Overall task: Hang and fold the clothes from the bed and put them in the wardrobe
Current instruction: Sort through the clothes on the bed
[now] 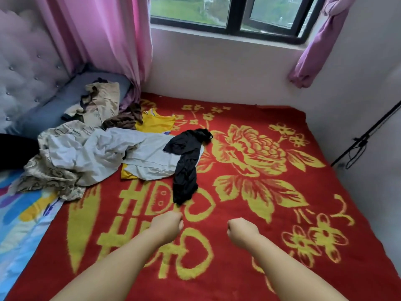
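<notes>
A pile of clothes lies on the left half of the bed: a black garment (186, 168) stretched toward me, a white garment (104, 153), a yellow shirt (156, 122), a brown piece (125, 120) and beige patterned clothes (102, 98). My left hand (168, 224) is curled into a fist just below the black garment's lower end, apart from it. Over the red blanket, to the right of that fist, my right hand (242, 230) is also curled and holds nothing.
The bed is covered by a red blanket with yellow flowers (260, 170). A padded headboard (23, 79) stands at the left, pink curtains (104, 35) and a window (234, 16) behind. White walls close the right side, with a black rod and cord (364, 140). No wardrobe is in view.
</notes>
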`<state>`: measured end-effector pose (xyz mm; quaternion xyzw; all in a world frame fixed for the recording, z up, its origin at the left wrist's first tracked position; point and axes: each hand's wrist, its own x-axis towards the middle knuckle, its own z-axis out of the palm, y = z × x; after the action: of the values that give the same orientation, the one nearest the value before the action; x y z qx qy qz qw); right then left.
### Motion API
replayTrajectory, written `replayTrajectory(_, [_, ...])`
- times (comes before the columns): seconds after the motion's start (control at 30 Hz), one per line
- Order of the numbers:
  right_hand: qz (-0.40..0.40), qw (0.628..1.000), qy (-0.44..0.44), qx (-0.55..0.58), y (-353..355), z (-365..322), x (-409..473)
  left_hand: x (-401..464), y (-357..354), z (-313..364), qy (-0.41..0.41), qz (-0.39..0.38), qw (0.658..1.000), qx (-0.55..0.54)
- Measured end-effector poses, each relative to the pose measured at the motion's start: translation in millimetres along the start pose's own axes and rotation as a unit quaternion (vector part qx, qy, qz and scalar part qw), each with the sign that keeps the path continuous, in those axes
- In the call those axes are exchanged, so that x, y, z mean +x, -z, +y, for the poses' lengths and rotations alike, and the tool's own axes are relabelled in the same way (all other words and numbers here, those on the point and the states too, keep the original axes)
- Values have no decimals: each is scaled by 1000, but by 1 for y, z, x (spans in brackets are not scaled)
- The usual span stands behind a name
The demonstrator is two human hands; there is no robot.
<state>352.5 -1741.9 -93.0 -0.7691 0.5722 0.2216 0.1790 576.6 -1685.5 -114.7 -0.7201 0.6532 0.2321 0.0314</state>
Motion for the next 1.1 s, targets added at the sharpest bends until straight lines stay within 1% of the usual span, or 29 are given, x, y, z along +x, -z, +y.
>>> replayTrajectory(0.1, [-24,999,27,-28,-3,11,36,19,-21,10,7,-23,999,-26])
replayTrajectory(0.23, [-56,995,70,-37,-12,-2,102,59,-53,-15,57,-60,996,-37])
replayTrajectory(0.43, [-42,990,116,-70,-31,-37,199,128,-86,-68,147,-67,986,-38])
replayTrajectory(0.53, [-17,990,126,-57,-55,-58,240,156,-115,-89,154,-60,986,-11])
replayTrajectory(0.63, [5,985,161,-56,-80,-84,277,175,-154,-115,162,-88,983,4])
replayTrajectory(0.7, [20,979,193,-67,-86,-97,295,179,-176,-126,159,-105,981,23])
replayTrajectory(0.77, [37,972,212,-94,-89,-103,312,179,-192,-131,153,-98,983,38])
replayTrajectory(0.87, [38,968,201,-145,-92,-102,337,177,-203,-133,141,-91,985,50])
replayTrajectory(0.9, [33,970,191,-147,-92,-102,342,176,-205,-134,139,-95,984,56])
replayTrajectory(1.03, [32,981,159,-102,-89,-121,356,180,-205,-139,138,-120,981,60])
replayTrajectory(1.1, [20,985,144,-89,-81,-131,357,183,-199,-138,142,-149,977,57])
